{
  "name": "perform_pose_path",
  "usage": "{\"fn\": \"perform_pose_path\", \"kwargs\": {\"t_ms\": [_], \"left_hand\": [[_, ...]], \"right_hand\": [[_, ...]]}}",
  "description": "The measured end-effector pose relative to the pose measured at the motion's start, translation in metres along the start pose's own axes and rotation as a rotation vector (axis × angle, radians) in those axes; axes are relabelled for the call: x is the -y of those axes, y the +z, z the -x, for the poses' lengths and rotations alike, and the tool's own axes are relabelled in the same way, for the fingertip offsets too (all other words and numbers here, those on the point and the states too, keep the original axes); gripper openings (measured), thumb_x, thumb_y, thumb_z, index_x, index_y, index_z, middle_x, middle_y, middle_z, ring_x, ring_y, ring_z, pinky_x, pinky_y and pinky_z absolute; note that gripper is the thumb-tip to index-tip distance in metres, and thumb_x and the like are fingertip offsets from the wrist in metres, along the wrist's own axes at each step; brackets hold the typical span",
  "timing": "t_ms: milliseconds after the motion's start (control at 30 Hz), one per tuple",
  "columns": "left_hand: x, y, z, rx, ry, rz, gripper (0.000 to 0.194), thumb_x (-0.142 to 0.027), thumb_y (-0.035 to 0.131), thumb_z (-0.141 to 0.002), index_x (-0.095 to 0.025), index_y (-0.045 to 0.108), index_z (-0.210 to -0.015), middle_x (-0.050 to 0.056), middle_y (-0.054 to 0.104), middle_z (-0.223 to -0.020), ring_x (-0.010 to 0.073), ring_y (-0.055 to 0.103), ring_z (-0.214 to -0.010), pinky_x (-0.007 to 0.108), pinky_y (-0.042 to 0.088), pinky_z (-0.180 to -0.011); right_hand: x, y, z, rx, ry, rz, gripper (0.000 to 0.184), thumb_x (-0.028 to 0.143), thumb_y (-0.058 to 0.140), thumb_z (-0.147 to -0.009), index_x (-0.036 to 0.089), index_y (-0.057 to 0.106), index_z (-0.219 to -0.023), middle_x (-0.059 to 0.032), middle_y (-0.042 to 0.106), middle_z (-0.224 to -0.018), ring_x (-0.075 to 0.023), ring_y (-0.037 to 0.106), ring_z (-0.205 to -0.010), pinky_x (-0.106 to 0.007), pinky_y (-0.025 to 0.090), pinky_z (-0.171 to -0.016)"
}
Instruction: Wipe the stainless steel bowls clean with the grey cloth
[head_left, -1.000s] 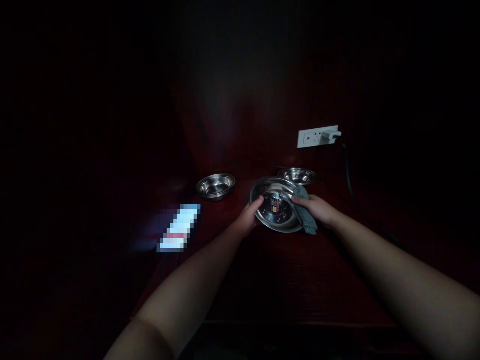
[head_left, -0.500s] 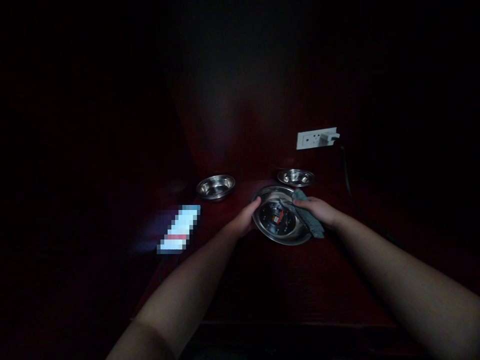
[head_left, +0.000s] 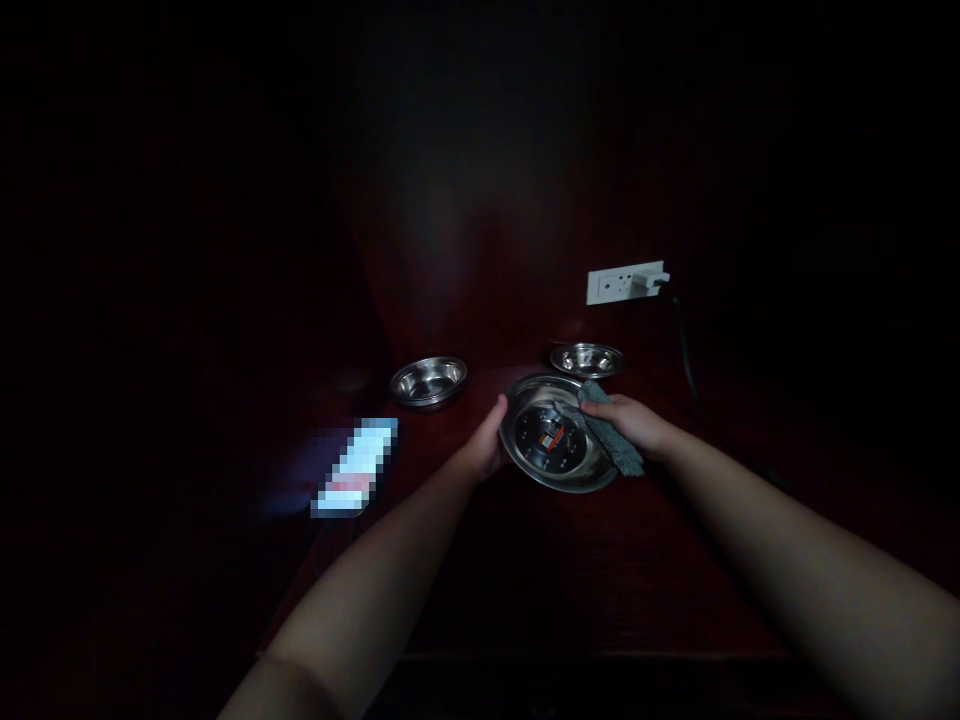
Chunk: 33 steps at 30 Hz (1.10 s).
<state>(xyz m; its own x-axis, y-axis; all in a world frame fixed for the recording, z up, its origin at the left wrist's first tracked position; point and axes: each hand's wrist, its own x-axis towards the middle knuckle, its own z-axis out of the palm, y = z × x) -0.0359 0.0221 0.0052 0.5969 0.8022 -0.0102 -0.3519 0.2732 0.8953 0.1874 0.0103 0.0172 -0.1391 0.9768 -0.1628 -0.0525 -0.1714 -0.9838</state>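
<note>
the steel bowl (head_left: pixel 583 468) could have slipped or twisted, as the left hand (head_left: pixel 487 441) clasped only its edge, fingers hidden, while the right hand (head_left: pixel 628 420) pinched a loose cloth (head_left: pixel 613 442) over the opposite rim. the bowl lay tilted between both hands; contact with the surface (head_left: pixel 570 570) was unclear.

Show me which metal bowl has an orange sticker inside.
The large bowl held between the left hand and the right hand: an orange sticker shows on its bottom. The back-left bowl and the back-right bowl show none.
</note>
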Motion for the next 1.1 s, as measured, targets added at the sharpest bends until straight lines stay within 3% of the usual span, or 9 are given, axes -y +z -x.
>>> {"fn": "perform_pose_path", "kwargs": {"t_ms": [167,267,467,700,933,1100], "left_hand": [[-0.002,0.013,0.003,-0.140,0.283,0.009,0.057,-0.047,0.056,-0.075,-0.029,0.040,-0.128,0.006,0.049,-0.130,0.0274,0.047,-0.117,0.048,0.039,-0.095],[-0.001,0.018,0.004,-0.172,0.343,-0.052,0.065,-0.035,0.065,-0.071,-0.029,0.038,-0.129,0.005,0.051,-0.128,0.0244,0.046,-0.119,0.041,0.036,-0.100],[-0.001,0.017,0.001,-0.256,0.270,-0.083,0.068,-0.024,0.068,-0.066,-0.022,0.040,-0.128,0.008,0.061,-0.113,0.0255,0.054,-0.108,0.041,0.040,-0.095],[-0.005,0.011,0.003,-0.284,0.171,-0.105,0.060,-0.031,0.064,-0.068,-0.020,0.045,-0.124,0.009,0.064,-0.105,0.0237,0.063,-0.085,0.038,0.050,-0.074],[-0.002,0.004,0.000,-0.222,0.153,-0.083,0.054,-0.038,0.062,-0.070,-0.014,0.051,-0.118,0.012,0.065,-0.102,0.0244,0.064,-0.084,0.040,0.050,-0.076],[-0.001,0.001,0.001,-0.154,0.070,-0.094,0.048,-0.045,0.055,-0.074,-0.014,0.056,-0.111,0.012,0.066,-0.101,0.0275,0.062,-0.092,0.042,0.049,-0.080]], "right_hand": [[0.001,0.003,-0.003,-0.165,-0.046,-0.087,0.015,0.026,0.057,-0.080,0.013,0.063,-0.082,-0.0072,0.071,-0.072,-0.0182,0.065,-0.061,-0.029,0.053,-0.060],[0.000,0.006,-0.004,-0.147,-0.048,-0.085,0.016,0.027,0.057,-0.080,0.012,0.064,-0.083,-0.0080,0.071,-0.077,-0.0179,0.066,-0.065,-0.029,0.053,-0.066],[-0.004,0.006,-0.004,-0.092,-0.043,-0.020,0.020,0.030,0.059,-0.079,0.013,0.065,-0.086,-0.0097,0.071,-0.085,-0.0190,0.067,-0.071,-0.031,0.052,-0.073],[-0.001,0.006,-0.001,-0.084,0.007,-0.009,0.022,0.030,0.061,-0.077,0.012,0.064,-0.089,-0.0109,0.071,-0.085,-0.0198,0.067,-0.071,-0.032,0.053,-0.073],[0.000,0.004,-0.001,-0.064,0.027,0.013,0.025,0.031,0.062,-0.076,0.011,0.063,-0.089,-0.0124,0.071,-0.085,-0.0198,0.067,-0.068,-0.032,0.053,-0.069],[-0.001,0.002,-0.001,-0.064,0.042,0.029,0.024,0.031,0.063,-0.075,0.011,0.064,-0.088,-0.0111,0.071,-0.082,-0.0194,0.066,-0.067,-0.030,0.053,-0.066]]}}
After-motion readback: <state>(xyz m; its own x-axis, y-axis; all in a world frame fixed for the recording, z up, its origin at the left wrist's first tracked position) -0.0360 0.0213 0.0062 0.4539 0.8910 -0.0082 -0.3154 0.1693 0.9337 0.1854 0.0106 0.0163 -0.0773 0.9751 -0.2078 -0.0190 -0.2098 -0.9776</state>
